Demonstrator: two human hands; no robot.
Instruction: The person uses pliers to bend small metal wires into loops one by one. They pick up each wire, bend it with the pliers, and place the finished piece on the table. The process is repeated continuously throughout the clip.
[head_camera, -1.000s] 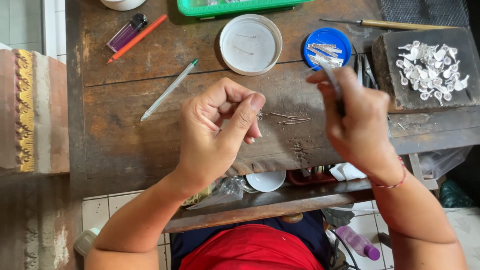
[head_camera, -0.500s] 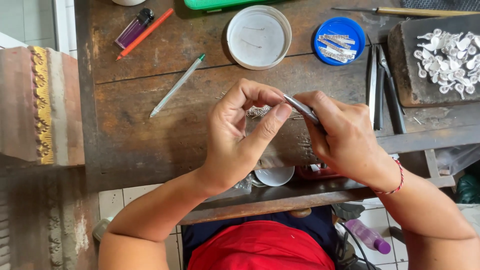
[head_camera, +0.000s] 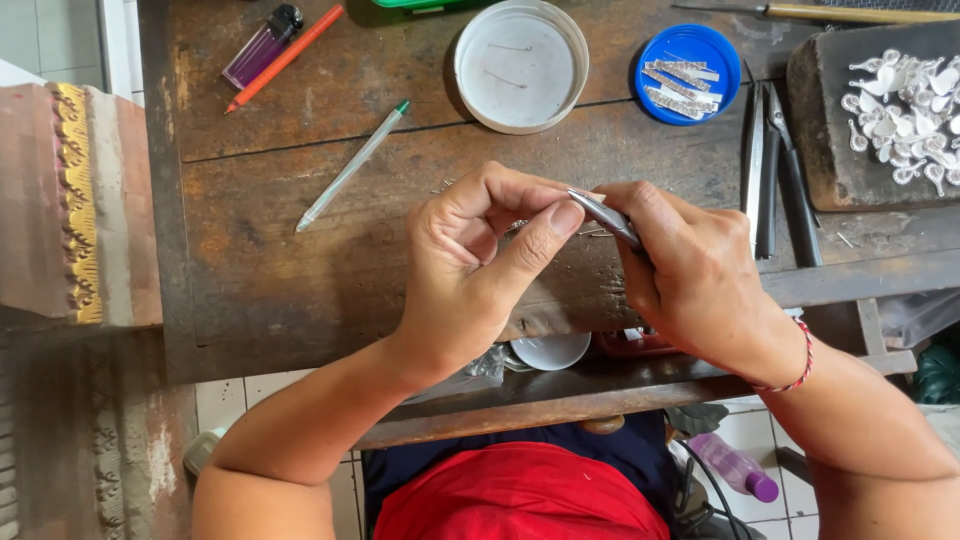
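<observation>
wooden workbench (head_camera: 300, 280), hands (head_camera: 560, 270) on tweezers (head_camera: 605, 217)

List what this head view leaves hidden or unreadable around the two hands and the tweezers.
- Tweezers: the tip is covered by the left hand; the rear is inside the right hand.
- Whatever the left fingertips pinch: too small and covered to identify.
- Green tray: cut off by the top edge.
- White dish: half hidden below the workbench.
</observation>
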